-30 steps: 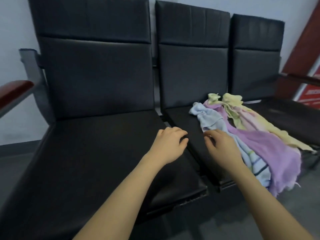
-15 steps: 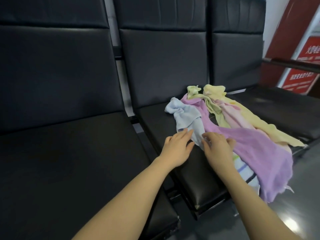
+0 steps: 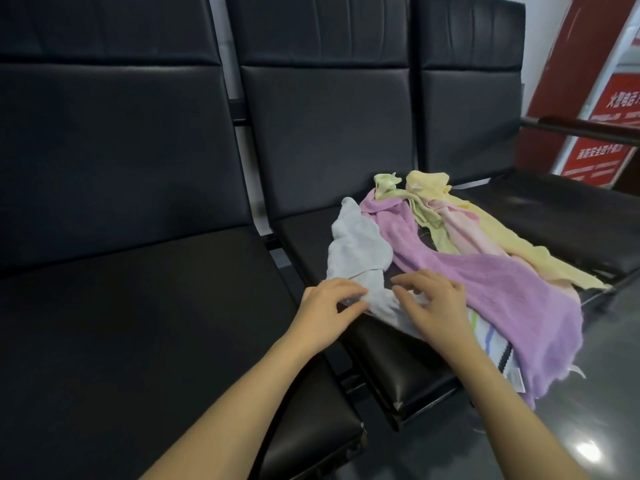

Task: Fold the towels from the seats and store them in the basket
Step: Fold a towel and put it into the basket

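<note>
A pile of towels lies on the middle black seat (image 3: 311,244). The light blue towel (image 3: 356,251) is at the pile's left, its striped end hanging over the seat's front. A purple towel (image 3: 502,289) drapes across it and off the front edge. Green (image 3: 415,209), pink (image 3: 464,233) and yellow (image 3: 491,233) towels lie behind. My left hand (image 3: 329,306) pinches the light blue towel's near edge between fingers and thumb. My right hand (image 3: 436,303) has its fingers curled into the same towel just to the right. No basket is in view.
The left seat (image 3: 138,323) and the right seat (image 3: 571,223) are bare black cushions with tall backs. A dark armrest (image 3: 588,128) sticks out at the right, with a red sign (image 3: 599,157) behind it. Grey floor (image 3: 588,393) lies in front.
The view has shifted right and closer to the middle seat. Both hands moved forward from the seat edge onto the light blue towel and took hold of it.
</note>
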Demonstrator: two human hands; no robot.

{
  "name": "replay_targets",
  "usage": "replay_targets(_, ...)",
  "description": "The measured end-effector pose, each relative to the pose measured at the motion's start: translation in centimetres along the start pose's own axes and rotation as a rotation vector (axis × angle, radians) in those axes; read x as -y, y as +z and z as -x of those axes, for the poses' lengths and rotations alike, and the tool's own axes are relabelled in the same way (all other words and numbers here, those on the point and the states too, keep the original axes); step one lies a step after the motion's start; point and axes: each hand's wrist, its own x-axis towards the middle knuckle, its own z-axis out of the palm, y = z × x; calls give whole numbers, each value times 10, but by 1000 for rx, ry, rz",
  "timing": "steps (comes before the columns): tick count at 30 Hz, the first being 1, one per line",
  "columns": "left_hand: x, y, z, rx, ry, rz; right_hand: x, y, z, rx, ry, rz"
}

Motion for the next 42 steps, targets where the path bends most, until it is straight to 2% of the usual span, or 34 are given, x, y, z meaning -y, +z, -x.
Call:
replay_targets(3, -10, 3, 8, -50, -189, -116, -2, 5, 4, 111, 191, 165)
replay_targets(8, -27, 26, 3, -182, -388, -389, -1, 10, 9, 129, 275, 192)
replay_targets(11, -25, 31, -3, -179, -402, -325, -1, 11, 4, 202, 351, 233)
replay_targets(14, -21, 34, -7, -172, -330, -107, 2, 12, 3, 233, 367, 222)
replay_targets(16, -22, 33, -6, -215, -306, 73, 6, 10, 4, 161, 357, 135)
replay_targets(19, -28, 25, 0, -304, -250, 166, 14, 2, 10, 13, 334, -48)
replay_targets(24, -45, -14, 8, -425, -141, 84, 47, 0, 14, -210, 311, -243)
replay_targets(28, -66, -68, 23, -497, -91, -16, 85, -2, 11, -315, 98, -258)
replay_targets(33, -88, -140, 54, -608, -76, -160, 137, -16, 0, -286, -45, -452)
replay_targets(37, -101, -190, 81, -628, -115, -316, 189, -31, 5, -218, 81, -863)
replay_targets(42, -95, -233, 117, -673, -190, -435, 222, -29, 11, -279, 35, -911)
